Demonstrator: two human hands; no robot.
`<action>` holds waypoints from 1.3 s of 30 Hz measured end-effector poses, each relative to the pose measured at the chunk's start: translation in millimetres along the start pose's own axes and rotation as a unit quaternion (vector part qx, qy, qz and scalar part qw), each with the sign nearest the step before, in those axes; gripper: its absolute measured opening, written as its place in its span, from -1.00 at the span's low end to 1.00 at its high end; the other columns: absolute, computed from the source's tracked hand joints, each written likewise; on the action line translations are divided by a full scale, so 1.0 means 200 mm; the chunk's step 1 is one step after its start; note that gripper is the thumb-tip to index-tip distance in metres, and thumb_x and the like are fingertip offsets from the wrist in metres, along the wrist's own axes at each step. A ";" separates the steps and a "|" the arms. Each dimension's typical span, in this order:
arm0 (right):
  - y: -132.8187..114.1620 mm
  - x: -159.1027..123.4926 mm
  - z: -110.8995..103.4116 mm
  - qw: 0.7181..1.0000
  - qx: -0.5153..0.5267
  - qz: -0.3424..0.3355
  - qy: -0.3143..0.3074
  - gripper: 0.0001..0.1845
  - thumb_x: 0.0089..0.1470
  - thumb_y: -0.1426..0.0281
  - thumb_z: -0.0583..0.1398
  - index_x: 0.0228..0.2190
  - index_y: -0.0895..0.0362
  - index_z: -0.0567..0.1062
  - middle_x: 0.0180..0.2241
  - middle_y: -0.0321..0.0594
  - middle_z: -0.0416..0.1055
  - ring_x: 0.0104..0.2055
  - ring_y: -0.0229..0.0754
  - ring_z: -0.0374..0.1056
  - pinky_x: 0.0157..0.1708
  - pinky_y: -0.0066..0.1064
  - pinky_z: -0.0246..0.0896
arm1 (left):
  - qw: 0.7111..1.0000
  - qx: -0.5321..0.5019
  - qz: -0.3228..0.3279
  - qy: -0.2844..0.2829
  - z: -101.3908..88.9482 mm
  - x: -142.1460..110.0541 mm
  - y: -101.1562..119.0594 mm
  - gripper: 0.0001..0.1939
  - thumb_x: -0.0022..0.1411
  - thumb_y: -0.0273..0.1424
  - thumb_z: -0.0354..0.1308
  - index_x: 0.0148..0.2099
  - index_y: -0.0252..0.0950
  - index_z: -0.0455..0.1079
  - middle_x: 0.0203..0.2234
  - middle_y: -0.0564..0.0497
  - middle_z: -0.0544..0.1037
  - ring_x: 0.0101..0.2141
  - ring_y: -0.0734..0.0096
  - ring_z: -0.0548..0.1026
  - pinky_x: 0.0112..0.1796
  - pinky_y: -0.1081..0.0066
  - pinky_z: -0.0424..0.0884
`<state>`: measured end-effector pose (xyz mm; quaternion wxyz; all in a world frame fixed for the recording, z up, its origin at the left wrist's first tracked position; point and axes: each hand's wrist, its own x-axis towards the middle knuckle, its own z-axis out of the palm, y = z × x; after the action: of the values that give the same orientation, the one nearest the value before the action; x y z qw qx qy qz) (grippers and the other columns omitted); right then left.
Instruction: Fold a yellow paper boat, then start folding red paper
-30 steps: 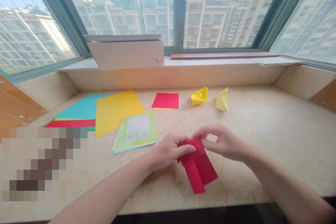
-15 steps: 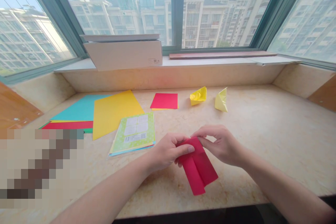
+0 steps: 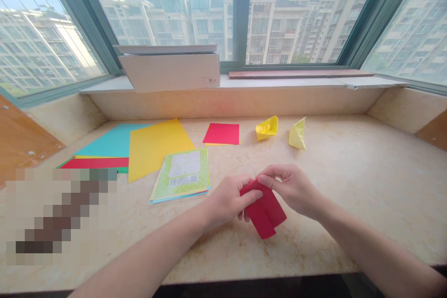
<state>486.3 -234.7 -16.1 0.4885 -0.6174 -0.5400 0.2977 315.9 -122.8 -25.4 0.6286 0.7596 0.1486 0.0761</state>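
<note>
A folded sheet of red paper is held above the counter, its lower end split into two flaps. My left hand is closed on its left side, thumb across the front and fingers behind. At the top edge, my right hand pinches the paper between thumb and forefinger. Beyond my hands stand a folded yellow paper boat and a paler yellow folded paper piece. Square red paper lies flat behind my left hand, with a yellow edge showing beneath it.
On the left of the stone counter lie a large yellow sheet, blue sheets and a green-patterned paper packet. A white box and a flat wooden strip rest on the window ledge. A pixelated patch covers the lower left.
The red paper has tilted, so its lower flaps look shorter and sit higher. My right thumb and fingers have closed in at its top edge. The whole view has shifted slightly.
</note>
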 end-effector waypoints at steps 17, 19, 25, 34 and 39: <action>0.04 0.04 -0.09 0.994 0.060 0.033 0.086 -0.64 0.05 0.09 0.39 -0.28 0.12 0.62 -0.32 -0.14 0.63 -0.31 -0.08 0.52 -0.28 -0.28 0.44 | 0.984 -0.127 0.041 0.117 0.05 0.01 -0.03 -0.80 0.17 -0.36 0.31 -0.24 -0.36 0.41 -0.41 -0.03 0.58 -0.42 0.43 0.54 -0.38 0.47 0.44; 0.04 0.03 -0.10 0.998 0.025 0.032 0.045 -0.68 0.07 0.11 0.38 -0.31 0.11 0.63 -0.36 -0.16 0.62 -0.34 -0.10 0.50 -0.33 -0.31 0.42 | 0.991 -0.122 0.013 0.056 0.05 0.00 -0.04 -0.81 0.13 -0.41 0.30 -0.20 -0.38 0.45 -0.42 -0.04 0.59 -0.43 0.42 0.55 -0.38 0.45 0.45; 0.07 -0.01 -0.04 0.999 0.018 0.028 -0.036 -0.75 0.10 0.16 0.37 -0.27 0.05 0.61 -0.32 -0.20 0.63 -0.30 -0.11 0.51 -0.30 -0.31 0.43 | 0.988 -0.147 -0.042 -0.032 0.08 -0.02 -0.03 -0.77 0.21 -0.37 0.22 -0.09 -0.36 0.48 -0.44 -0.02 0.58 -0.52 0.42 0.56 -0.47 0.45 0.47; 0.06 0.02 -0.02 0.977 0.189 0.082 -0.046 -0.62 0.10 0.16 0.39 -0.14 0.09 0.51 -0.28 -0.13 0.63 -0.32 -0.09 0.56 -0.38 -0.34 0.49 | 0.986 -0.163 0.000 0.038 0.08 0.02 -0.06 -0.83 0.20 -0.35 0.26 -0.26 -0.39 0.46 -0.51 -0.01 0.56 -0.57 0.47 0.51 -0.51 0.49 0.42; 0.04 0.00 0.04 0.959 0.227 0.105 -0.135 -0.75 0.22 0.18 0.30 -0.31 0.12 0.61 -0.41 -0.17 0.63 -0.47 -0.13 0.55 -0.46 -0.33 0.50 | 0.985 -0.168 -0.004 0.028 0.08 0.01 -0.06 -0.79 0.15 -0.31 0.33 -0.27 -0.37 0.47 -0.52 0.02 0.56 -0.57 0.47 0.51 -0.51 0.49 0.42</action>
<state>482.1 -232.6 -25.9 0.5042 -0.4975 -0.4513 0.5428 321.7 -135.5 -41.7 0.7433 0.6400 0.1546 0.1187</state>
